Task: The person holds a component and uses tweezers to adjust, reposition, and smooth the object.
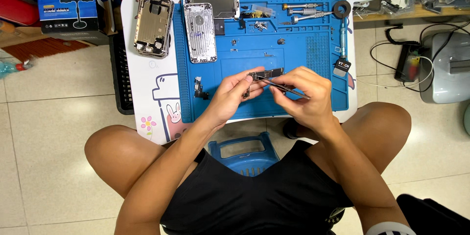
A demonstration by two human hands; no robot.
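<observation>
A small white table [147, 75] with cartoon prints is standing over a tiled floor [54, 132], carrying a blue work mat [293, 49]. A bare phone housing [153, 23] is lying on the white surface left of the mat. On the mat, a second housing [199, 32], a screen panel [211, 0], screwdrivers [306, 13], scattered screws [260, 25] and a small black part [198, 88] are resting.

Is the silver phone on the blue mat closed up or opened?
Opened. The silver phone shell lies with its bare inside facing up, no screen on it, on the blue mat.
</observation>
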